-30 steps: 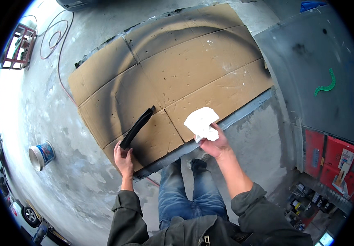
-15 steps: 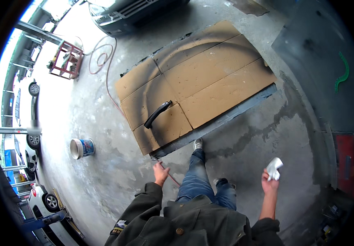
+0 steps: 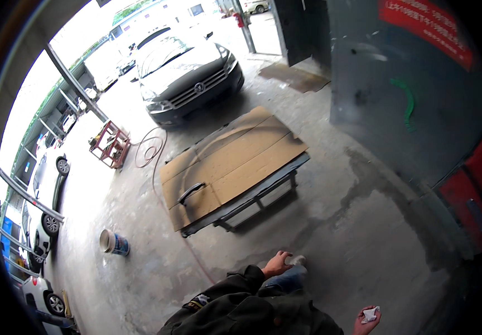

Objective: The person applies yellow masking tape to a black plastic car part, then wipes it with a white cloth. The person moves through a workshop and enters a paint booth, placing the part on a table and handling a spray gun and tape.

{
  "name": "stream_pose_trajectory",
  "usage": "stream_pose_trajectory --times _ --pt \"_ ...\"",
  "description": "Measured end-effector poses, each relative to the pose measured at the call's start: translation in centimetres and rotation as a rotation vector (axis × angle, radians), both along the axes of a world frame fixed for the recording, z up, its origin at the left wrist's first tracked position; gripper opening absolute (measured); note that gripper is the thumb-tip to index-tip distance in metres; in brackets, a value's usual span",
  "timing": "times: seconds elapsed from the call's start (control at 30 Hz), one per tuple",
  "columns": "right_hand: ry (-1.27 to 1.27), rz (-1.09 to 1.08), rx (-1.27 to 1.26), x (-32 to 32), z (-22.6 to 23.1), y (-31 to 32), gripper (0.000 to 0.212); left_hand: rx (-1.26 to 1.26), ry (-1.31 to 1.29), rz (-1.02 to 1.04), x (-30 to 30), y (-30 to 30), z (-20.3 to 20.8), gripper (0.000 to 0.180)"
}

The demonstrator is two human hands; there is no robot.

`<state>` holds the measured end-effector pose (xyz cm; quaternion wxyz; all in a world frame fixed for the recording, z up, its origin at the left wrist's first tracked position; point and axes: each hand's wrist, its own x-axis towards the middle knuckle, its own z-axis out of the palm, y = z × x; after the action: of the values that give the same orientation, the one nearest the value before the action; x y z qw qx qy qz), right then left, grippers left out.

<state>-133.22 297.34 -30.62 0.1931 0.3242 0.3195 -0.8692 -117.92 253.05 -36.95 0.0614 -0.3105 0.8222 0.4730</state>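
Observation:
My left hand (image 3: 277, 264) hangs in front of my body, fingers loosely curved and apart, with nothing in it. Low on the right, my right hand (image 3: 362, 324) is closed round a crumpled white cloth or paper wipe (image 3: 370, 315); which of the two I cannot tell. Ahead of me, a glossy black car door handle (image 3: 191, 193) lies on a brown cardboard sheet (image 3: 246, 162) marked with dark spray. The cardboard rests on a low metal stand (image 3: 259, 202). Both hands are apart from the stand and the handle.
Beyond the stand is a parked dark car (image 3: 191, 78). A bucket (image 3: 114, 243) stands on the floor to the left, and a red metal trolley (image 3: 110, 144) farther back beside a coiled hose (image 3: 150, 153). A grey wall panel (image 3: 375, 72) borders the right side.
My view has tilted up and turned, and the cardboard stand now appears farther off. My left hand has swung inward across my body. The right hand is lower, still holding the white wipe.

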Motion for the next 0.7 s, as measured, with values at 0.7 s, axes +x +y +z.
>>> stream_pose_trajectory --times 0.7 --pt "-0.174 -1.475 0.290 1.6 8.9 35.2 0.038 0.299 -0.231 -1.146 -51.4 47.7 -5.7 0.036"
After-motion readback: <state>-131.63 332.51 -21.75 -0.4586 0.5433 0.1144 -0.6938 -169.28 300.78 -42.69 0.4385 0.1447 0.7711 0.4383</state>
